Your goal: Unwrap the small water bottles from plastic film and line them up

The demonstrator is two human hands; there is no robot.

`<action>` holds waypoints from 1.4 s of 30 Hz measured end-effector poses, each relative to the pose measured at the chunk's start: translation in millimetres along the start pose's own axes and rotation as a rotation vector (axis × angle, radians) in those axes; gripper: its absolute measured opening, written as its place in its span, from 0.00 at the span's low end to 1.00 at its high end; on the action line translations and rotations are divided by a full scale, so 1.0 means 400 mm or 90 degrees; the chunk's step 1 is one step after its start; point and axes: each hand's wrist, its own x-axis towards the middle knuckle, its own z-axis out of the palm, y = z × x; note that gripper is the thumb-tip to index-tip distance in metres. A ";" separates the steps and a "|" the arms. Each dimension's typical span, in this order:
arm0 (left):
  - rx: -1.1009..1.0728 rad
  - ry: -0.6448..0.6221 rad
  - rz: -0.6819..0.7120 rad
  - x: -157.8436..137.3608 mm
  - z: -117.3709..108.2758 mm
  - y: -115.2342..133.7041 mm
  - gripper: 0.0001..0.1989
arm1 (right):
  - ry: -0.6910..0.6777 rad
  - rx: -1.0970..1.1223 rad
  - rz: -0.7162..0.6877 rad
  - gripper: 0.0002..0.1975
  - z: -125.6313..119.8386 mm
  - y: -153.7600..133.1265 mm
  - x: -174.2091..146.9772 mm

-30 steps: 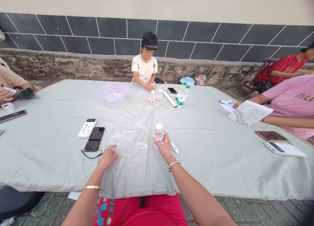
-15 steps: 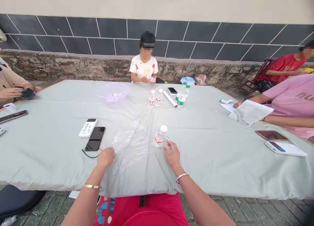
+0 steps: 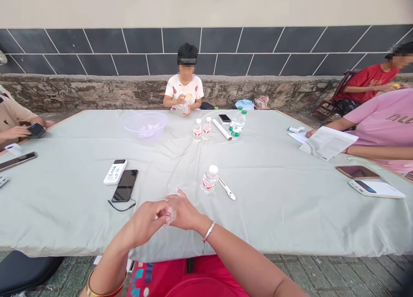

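My left hand (image 3: pixel 146 221) is closed on a crumpled wad of clear plastic film (image 3: pixel 171 216), its thumb and fingertips pinching it. My right hand (image 3: pixel 185 211) presses against the same film from the far side, back of the hand toward me, most of its fingers hidden. Both hands touch each other just above the table's near edge. Beyond them a small water bottle (image 3: pixel 209 180) with a white cap and red-and-white label stands upright. Beside it a white utility knife (image 3: pixel 227 188) lies on the cloth.
A black phone (image 3: pixel 125 186) and a white power bank (image 3: pixel 115 172) lie left. Farther back are a purple basin (image 3: pixel 129 127), two small bottles (image 3: pixel 197 131), a white roll (image 3: pixel 222 130) and green-capped bottles (image 3: pixel 238 127). People sit around the cloth-covered table (image 3: pixel 277 215).
The film spread on the table is now bunched between my hands. My right hand has moved left from the bottle and utility knife, which now shows fully; my left hand has shifted nearer me and right.
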 end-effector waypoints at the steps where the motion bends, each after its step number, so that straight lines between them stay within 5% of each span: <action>1: -0.051 0.036 -0.011 -0.001 -0.003 -0.001 0.05 | -0.008 0.006 0.019 0.10 0.007 -0.004 0.005; 9: -0.574 0.474 -0.081 0.048 -0.010 -0.088 0.17 | -0.048 0.020 0.137 0.03 0.039 -0.024 -0.060; 13: -0.498 0.675 -0.093 0.082 0.031 -0.146 0.14 | -0.104 -0.035 0.069 0.05 0.013 -0.066 -0.080; 15: -0.323 0.608 -0.112 0.083 0.057 -0.163 0.10 | -0.050 -0.018 0.031 0.06 -0.021 -0.073 -0.078; 17: -0.237 0.394 -0.125 0.073 0.079 -0.162 0.06 | 0.091 0.040 0.064 0.09 -0.060 -0.064 -0.069; 19: -0.323 0.175 -0.119 0.061 0.096 -0.140 0.04 | 0.249 0.111 0.145 0.10 -0.085 -0.046 -0.059; 21: -0.506 0.075 -0.101 0.056 0.111 -0.108 0.07 | 0.330 0.179 0.191 0.08 -0.085 -0.031 -0.053; 23: -0.654 0.116 -0.069 0.064 0.125 -0.082 0.12 | 0.317 0.256 0.187 0.09 -0.060 -0.030 -0.054; 25: -0.659 0.216 -0.043 0.079 0.142 -0.070 0.15 | 0.265 0.370 0.184 0.10 -0.030 -0.044 -0.060; 30: -0.306 0.322 -0.030 0.101 0.187 -0.081 0.09 | 0.223 0.799 0.255 0.14 -0.030 -0.081 -0.083; 34: -0.098 0.294 0.129 0.104 0.216 -0.080 0.06 | 0.216 0.971 0.268 0.15 -0.077 -0.073 -0.112; 38: 0.030 0.257 0.232 0.128 0.242 -0.095 0.07 | 0.164 0.924 0.263 0.23 -0.108 -0.032 -0.156; 40: -0.009 0.287 0.182 0.149 0.247 -0.119 0.08 | 0.195 0.754 0.309 0.25 -0.120 0.015 -0.180; 42: -0.093 0.330 0.097 0.170 0.244 -0.147 0.06 | 0.317 0.504 0.405 0.26 -0.127 0.084 -0.200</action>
